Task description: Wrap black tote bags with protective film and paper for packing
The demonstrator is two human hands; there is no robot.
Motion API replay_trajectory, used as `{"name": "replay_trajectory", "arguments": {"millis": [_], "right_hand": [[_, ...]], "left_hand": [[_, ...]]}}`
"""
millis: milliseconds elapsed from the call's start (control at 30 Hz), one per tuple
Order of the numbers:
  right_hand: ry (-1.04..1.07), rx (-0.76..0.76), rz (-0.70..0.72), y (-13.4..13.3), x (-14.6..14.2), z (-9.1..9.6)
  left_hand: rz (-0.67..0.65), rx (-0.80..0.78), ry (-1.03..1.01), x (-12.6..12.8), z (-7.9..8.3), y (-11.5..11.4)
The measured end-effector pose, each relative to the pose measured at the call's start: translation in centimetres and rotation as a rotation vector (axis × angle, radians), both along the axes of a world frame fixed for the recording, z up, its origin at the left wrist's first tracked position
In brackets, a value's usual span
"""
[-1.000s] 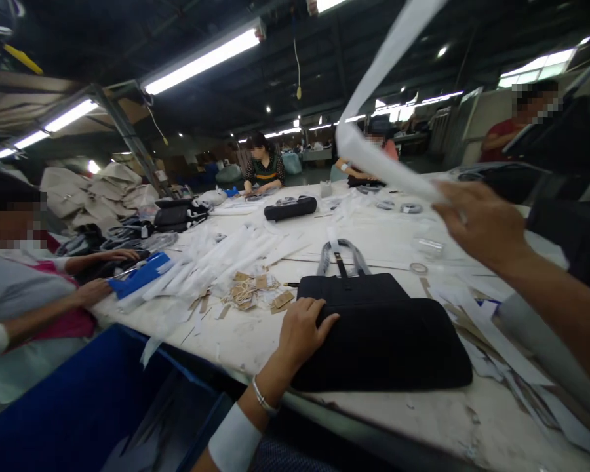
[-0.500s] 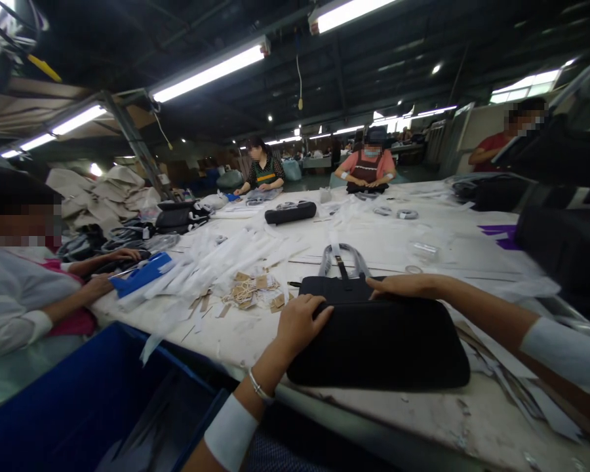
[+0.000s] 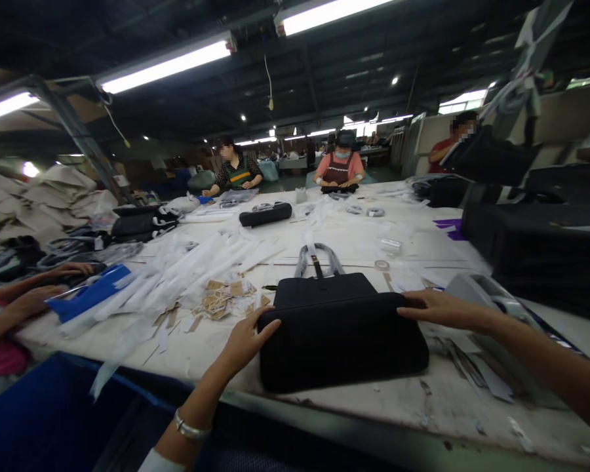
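A black handbag point(image 3: 344, 344) lies on the white worktable in front of me, its broad bottom side toward me. Its handles point(image 3: 333, 257), wrapped in clear film, stretch away from me, and a dark strap runs down between them. My left hand point(image 3: 243, 337) grips the bag's upper left corner, thumb on the near face and fingers partly hidden behind the edge. At the upper right corner my right hand point(image 3: 429, 308) holds the bag the same way, thumb in front. A pile of brown paper tags with white strings point(image 3: 229, 298) lies left of the bag.
White wrapping strips point(image 3: 177, 269) spread across the worktable point(image 3: 324, 406). A tape roll point(image 3: 382, 265) and a grey tape dispenser point(image 3: 476, 288) are at right, near large black bags point(image 3: 526, 242). A blue bin point(image 3: 39, 413) stands below left. Co-workers sit around the table.
My right hand has slid from the bag's upper middle to its right corner, and my left hand has moved to its left corner. The view has turned to the right.
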State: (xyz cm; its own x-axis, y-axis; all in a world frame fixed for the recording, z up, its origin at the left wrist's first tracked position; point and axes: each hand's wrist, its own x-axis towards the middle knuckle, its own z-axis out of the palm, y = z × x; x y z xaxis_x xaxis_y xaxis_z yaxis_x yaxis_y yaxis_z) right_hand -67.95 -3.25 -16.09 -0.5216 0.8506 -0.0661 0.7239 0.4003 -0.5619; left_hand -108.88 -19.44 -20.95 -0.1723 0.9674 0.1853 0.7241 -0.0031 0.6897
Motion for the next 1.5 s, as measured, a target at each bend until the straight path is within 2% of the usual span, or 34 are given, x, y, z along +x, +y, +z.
{"name": "replay_trajectory", "arguments": {"millis": [67,167,267,433,533,667,800,867,900,1000,1067,1167,1200,1267,1333,1400,1433,1500], "right_hand": [[-0.004,-0.053,0.049,-0.2,-0.2,-0.5],[-0.010,-0.047,0.010,-0.3,-0.4,-1.3],[0.003,-0.054,-0.041,-0.6,-0.6,-2.2],[0.010,0.047,-0.045,-1.2,-1.3,-2.9],[0.017,0.084,-0.046,-1.2,-1.7,-3.4],[0.049,0.151,-0.091,-0.6,-1.9,-5.1],[0.056,0.156,-0.063,0.4,-2.0,-6.3],[0.046,0.147,-0.054,0.7,-2.3,-6.4],[0.038,0.144,-0.051,0.8,-2.4,-6.3],[0.015,0.161,-0.061,0.6,-2.4,-5.6],[0.016,0.229,-0.077,-0.2,-1.6,-5.2],[0.041,0.316,-0.199,-2.5,0.6,-5.1],[0.056,0.267,-0.254,-3.5,1.4,-5.4],[0.141,-0.010,-0.346,-5.7,2.7,-6.2],[0.374,-0.351,-0.448,-7.7,2.9,-7.1],[0.675,-0.590,-0.540,-9.1,2.1,-7.7],[0.816,-0.657,-0.564,-9.5,1.4,-7.9],[1.043,-0.690,-0.585,-9.7,-0.2,-8.0]], "left_hand": [[0.096,0.039,0.003,0.6,-0.2,-0.5],[0.183,0.083,-0.057,1.3,-0.8,-1.1],[0.185,0.087,-0.136,1.5,-1.8,-1.2],[0.146,0.063,-0.196,1.2,-2.9,-0.7],[0.168,0.030,-0.040,1.3,-3.0,-0.3],[0.149,0.041,0.116,1.7,-3.1,0.2],[0.206,0.114,0.386,3.3,-2.1,0.3],[0.138,0.201,0.540,5.0,-1.1,0.6],[0.059,0.232,0.586,5.9,-0.7,0.8],[-0.176,0.201,0.589,8.7,-0.4,2.1],[-0.227,0.133,0.552,9.8,-0.8,3.1],[-0.218,0.086,0.521,10.1,-1.7,4.1],[-0.221,0.085,0.513,10.0,-2.0,4.3],[-0.227,0.087,0.499,9.7,-2.2,4.4],[-0.226,0.084,0.489,9.5,-2.3,4.3],[-0.226,0.083,0.480,9.5,-2.3,4.4],[-0.223,0.083,0.473,9.5,-2.3,4.4],[-0.216,0.077,0.452,9.4,-2.0,4.6]]}}
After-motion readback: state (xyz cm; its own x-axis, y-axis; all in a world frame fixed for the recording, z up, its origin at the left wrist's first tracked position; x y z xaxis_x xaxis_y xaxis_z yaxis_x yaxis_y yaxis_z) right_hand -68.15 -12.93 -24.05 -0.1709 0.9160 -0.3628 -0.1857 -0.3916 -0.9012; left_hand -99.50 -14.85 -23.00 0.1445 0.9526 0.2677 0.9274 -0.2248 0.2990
